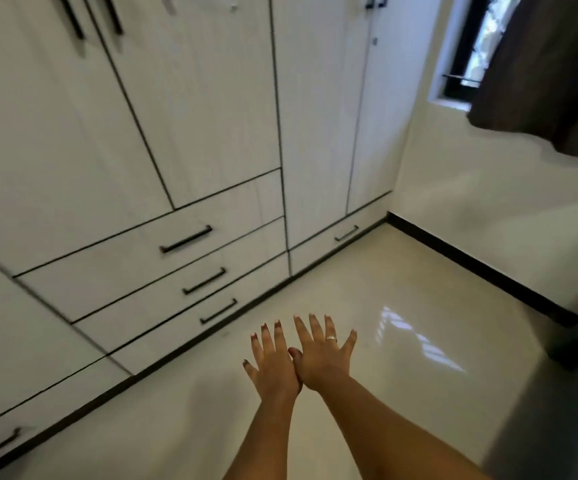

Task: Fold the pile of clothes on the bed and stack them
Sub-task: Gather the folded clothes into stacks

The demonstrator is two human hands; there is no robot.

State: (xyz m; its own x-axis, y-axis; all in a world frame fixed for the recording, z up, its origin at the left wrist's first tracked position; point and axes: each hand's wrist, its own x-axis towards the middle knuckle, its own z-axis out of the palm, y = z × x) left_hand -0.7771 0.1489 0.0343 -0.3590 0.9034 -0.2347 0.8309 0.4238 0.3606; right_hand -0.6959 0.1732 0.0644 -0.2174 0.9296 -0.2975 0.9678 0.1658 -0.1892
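While both spread flat, left hand (273, 363) touches right hand (322, 356).

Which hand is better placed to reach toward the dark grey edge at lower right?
Right, probably: the ringed right hand is nearer the dark grey edge; the left hand lies beyond it. Both are open and empty.

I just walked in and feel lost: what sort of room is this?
Probably a bedroom: a white built-in wardrobe with black-handled drawers fills one wall, a dark curtain hangs beside a small window, and the floor is glossy tile.
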